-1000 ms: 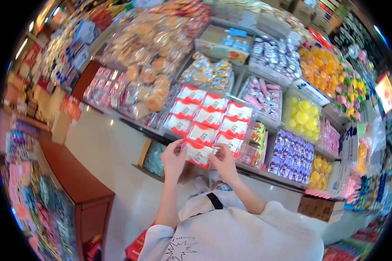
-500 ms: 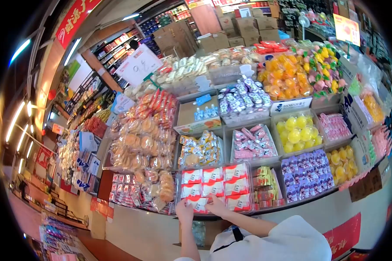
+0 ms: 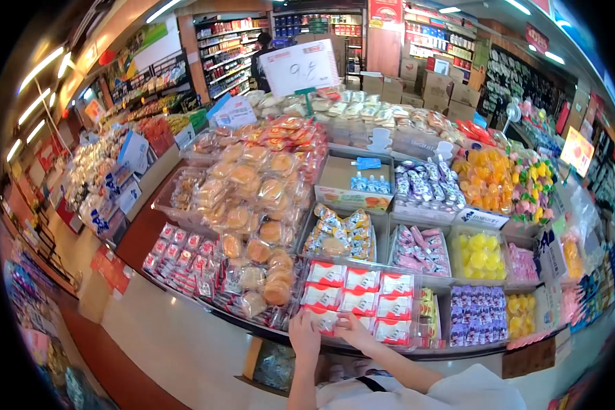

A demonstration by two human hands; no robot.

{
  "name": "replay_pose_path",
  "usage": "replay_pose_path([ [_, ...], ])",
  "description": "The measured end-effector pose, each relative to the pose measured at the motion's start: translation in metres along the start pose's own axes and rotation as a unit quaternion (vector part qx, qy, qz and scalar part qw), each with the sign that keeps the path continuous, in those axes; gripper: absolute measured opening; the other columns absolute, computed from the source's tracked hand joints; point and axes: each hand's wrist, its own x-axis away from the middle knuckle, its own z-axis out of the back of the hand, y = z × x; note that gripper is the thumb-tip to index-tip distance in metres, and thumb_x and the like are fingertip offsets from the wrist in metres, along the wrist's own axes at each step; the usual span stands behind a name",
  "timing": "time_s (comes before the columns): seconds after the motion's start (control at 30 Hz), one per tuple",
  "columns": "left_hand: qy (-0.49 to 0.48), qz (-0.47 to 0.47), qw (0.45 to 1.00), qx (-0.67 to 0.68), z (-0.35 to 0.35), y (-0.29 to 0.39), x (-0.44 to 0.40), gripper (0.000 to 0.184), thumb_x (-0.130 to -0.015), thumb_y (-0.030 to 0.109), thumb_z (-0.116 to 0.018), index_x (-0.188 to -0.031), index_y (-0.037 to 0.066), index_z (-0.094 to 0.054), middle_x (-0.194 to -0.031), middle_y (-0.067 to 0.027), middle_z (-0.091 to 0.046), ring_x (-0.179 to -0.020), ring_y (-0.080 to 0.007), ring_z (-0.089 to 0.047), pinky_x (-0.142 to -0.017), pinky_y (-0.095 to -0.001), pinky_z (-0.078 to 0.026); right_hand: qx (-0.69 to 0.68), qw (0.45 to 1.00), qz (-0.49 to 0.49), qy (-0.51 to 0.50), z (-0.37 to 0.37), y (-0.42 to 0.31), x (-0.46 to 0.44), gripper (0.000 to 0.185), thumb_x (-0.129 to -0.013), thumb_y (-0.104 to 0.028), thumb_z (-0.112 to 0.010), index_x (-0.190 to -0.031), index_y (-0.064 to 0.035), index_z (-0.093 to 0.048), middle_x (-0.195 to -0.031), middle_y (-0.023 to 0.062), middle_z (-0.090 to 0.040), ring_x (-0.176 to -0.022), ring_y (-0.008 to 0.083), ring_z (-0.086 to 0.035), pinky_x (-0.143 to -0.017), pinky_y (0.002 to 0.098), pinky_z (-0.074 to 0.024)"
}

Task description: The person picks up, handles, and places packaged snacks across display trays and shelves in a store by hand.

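Observation:
Red-and-white packets [image 3: 359,303] lie in neat rows in a clear tray at the front edge of the stall. My left hand [image 3: 305,336] is at the near left corner of that tray, its fingers closed on the left side of a front-row packet [image 3: 324,319]. Right of it, my right hand [image 3: 352,331] reaches in with bent fingers on the other side of the same packet. The fingertips are small and partly hidden, so the exact grip is hard to see.
Round cakes in clear packs [image 3: 242,174] are heaped to the left, beside small red-and-white sachets [image 3: 181,253]. Purple packets [image 3: 476,314] and yellow jelly cups [image 3: 480,253] fill bins to the right. A price sign [image 3: 301,66] stands behind; an open carton [image 3: 270,365] sits below.
The view has swung left and up, so the stall appears lower and further right. Both hands stay at the front row of red-and-white packets, with little change in their pose.

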Motion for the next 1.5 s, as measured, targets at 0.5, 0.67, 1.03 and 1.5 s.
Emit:
replay_pose_path([
  [0.5,0.029,-0.091,0.995,-0.011,-0.005,-0.006,0.011,0.020,-0.072,0.008,-0.063,-0.090,-0.002,-0.060,-0.111,-0.0235,-0.056,-0.109,-0.0386,-0.050,-0.100,-0.0507,-0.035,0.230,0.967,0.108,0.013,-0.020,-0.009,0.017,0.053,-0.085,-0.014,-0.062,-0.130,-0.0021,-0.037,-0.128,0.0229,-0.051,-0.113,0.0264,-0.056,-0.090,0.0351,-0.0491],
  [0.67,0.010,-0.109,0.994,-0.001,-0.003,-0.008,0.010,0.020,-0.073,0.009,-0.064,-0.091,-0.001,-0.062,-0.110,-0.0180,-0.058,-0.107,-0.0357,-0.051,-0.096,-0.0490,-0.038,0.202,0.972,0.123,-0.001,-0.015,-0.007,0.022,0.055,-0.085,-0.019,-0.065,-0.130,-0.0019,-0.037,-0.125,0.0209,-0.055,-0.110,0.0271,-0.059,-0.089,0.0342,-0.0500],
  [1.03,-0.097,-0.212,0.958,0.165,-0.034,0.124,0.049,0.015,-0.080,0.009,-0.061,-0.092,0.002,-0.063,-0.094,-0.0164,-0.063,-0.092,-0.0341,-0.058,-0.082,-0.0428,-0.046,0.219,0.954,0.204,-0.038,0.071,0.001,0.147,0.038,-0.085,-0.025,-0.060,-0.111,0.0006,-0.051,-0.100,0.0186,-0.064,-0.094,0.0343,-0.063,-0.082,0.0403,-0.0491],
  [1.5,-0.550,-0.298,0.744,0.236,-0.140,0.293,0.244,0.016,-0.083,0.009,-0.063,-0.095,0.000,-0.066,-0.086,-0.0141,-0.068,-0.080,-0.0212,-0.067,-0.073,-0.0319,-0.051,0.094,0.910,-0.008,0.403,0.192,0.159,0.440,0.037,-0.086,-0.028,-0.057,-0.114,-0.0034,-0.055,-0.096,0.0129,-0.068,-0.090,0.0289,-0.065,-0.081,0.0384,-0.0505],
])
